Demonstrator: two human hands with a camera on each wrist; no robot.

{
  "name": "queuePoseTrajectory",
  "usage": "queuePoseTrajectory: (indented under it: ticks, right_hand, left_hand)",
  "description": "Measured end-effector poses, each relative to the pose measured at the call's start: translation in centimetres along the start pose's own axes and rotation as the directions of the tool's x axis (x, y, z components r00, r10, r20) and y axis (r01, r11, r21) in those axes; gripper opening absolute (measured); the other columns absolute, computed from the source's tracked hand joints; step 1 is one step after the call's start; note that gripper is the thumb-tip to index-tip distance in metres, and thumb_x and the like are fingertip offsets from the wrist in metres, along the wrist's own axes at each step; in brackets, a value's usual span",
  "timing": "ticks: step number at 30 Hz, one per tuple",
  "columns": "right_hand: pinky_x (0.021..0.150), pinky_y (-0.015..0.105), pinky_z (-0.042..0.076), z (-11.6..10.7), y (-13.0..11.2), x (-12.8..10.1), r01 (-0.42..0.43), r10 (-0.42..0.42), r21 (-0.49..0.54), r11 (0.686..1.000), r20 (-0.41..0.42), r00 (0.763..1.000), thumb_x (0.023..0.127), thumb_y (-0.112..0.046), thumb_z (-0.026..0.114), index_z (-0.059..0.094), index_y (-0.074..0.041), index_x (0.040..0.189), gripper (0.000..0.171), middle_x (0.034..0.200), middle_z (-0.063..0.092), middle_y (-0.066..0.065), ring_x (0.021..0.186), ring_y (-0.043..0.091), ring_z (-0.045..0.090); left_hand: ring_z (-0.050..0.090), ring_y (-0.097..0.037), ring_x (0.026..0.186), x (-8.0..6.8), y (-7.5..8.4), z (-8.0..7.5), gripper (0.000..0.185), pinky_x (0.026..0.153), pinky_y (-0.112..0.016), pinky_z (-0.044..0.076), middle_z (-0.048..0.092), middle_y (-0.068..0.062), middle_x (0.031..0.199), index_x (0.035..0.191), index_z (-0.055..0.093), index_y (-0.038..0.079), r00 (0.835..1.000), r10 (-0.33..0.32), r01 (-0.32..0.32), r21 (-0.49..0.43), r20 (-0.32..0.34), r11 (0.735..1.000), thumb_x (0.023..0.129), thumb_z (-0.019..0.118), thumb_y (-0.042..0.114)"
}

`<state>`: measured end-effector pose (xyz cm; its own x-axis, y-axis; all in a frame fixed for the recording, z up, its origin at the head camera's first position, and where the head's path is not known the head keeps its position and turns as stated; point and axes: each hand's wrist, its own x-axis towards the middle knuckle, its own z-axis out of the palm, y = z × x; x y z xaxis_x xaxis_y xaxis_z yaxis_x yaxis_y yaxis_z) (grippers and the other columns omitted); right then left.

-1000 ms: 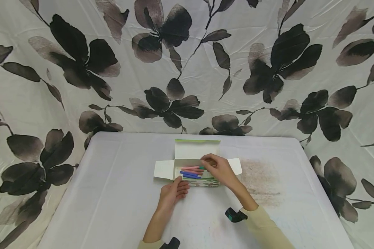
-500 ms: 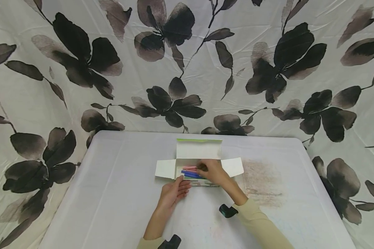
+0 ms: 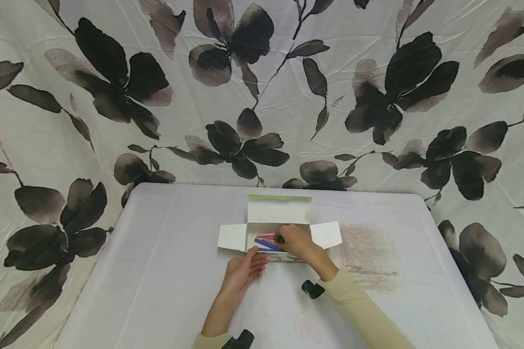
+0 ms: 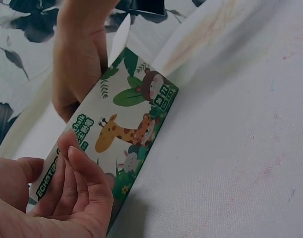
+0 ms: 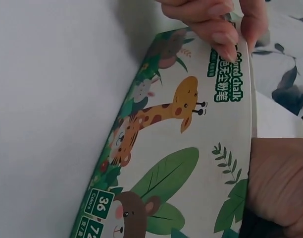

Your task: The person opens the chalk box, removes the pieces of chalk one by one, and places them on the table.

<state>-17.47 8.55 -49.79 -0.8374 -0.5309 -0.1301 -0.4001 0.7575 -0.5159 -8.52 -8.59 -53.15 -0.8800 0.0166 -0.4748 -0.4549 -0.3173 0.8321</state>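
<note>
Chalk sticks (image 3: 266,244) inside animal-print box (image 4: 124,116)

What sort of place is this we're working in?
Probably an indoor craft or filming corner, though the wider room isn't visible. A white table bears brownish smudges, a floral-print sheet hangs behind it, and there's an open chalk box.

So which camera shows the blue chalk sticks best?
The head view, since it looks down into the open box and shows the blue chalk sticks lying inside. Both wrist views face the box's printed outside, so none of the sticks show there.
</note>
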Motion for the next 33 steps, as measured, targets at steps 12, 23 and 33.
queuePoseTrajectory:
  ticks: [12, 23, 33]
  right_hand:
    - [0.07, 0.032, 0.056, 0.0, 0.5, 0.0, 0.037, -0.038, 0.051, 0.998, 0.021, 0.999, 0.087, 0.004, 0.078, 0.072, 0.002, 0.092, 0.008, 0.085, 0.07, 0.01, 0.076, 0.019, 0.063]
    - [0.076, 0.027, 0.058, -1.7, 2.6, -1.1, 0.212, -0.218, 0.226, 0.951, 0.0, 0.976, 0.092, 0.004, 0.071, 0.072, 0.006, 0.106, 0.013, 0.095, 0.073, 0.013, 0.085, 0.019, 0.069]
    - [0.082, 0.033, 0.058, -4.3, 3.4, -2.8, 0.105, -0.102, 0.422, 0.9, -0.03, 0.994, 0.095, -0.002, 0.071, 0.07, 0.004, 0.111, 0.017, 0.098, 0.072, 0.011, 0.091, 0.022, 0.07]
  left_hand:
    - [0.066, -0.006, 0.077, 0.0, -0.1, -0.2, 0.047, 0.067, -0.018, 0.054, 0.076, -0.01, 0.097, 0.118, 0.065, -0.015, 1.0, 0.007, -0.007, -0.016, 0.011, 1.0, 0.107, 0.057, 0.03]
    - [0.068, -0.009, 0.081, 0.0, 0.0, -0.3, 0.047, 0.068, -0.018, 0.055, 0.076, -0.011, 0.099, 0.117, 0.066, -0.015, 1.0, 0.01, -0.01, 0.007, 0.017, 1.0, 0.107, 0.057, 0.03]
    - [0.067, -0.007, 0.078, 0.1, -0.1, -0.3, 0.047, 0.067, -0.017, 0.055, 0.076, -0.008, 0.093, 0.117, 0.065, -0.016, 1.0, 0.017, -0.016, -0.009, 0.026, 1.0, 0.107, 0.057, 0.029]
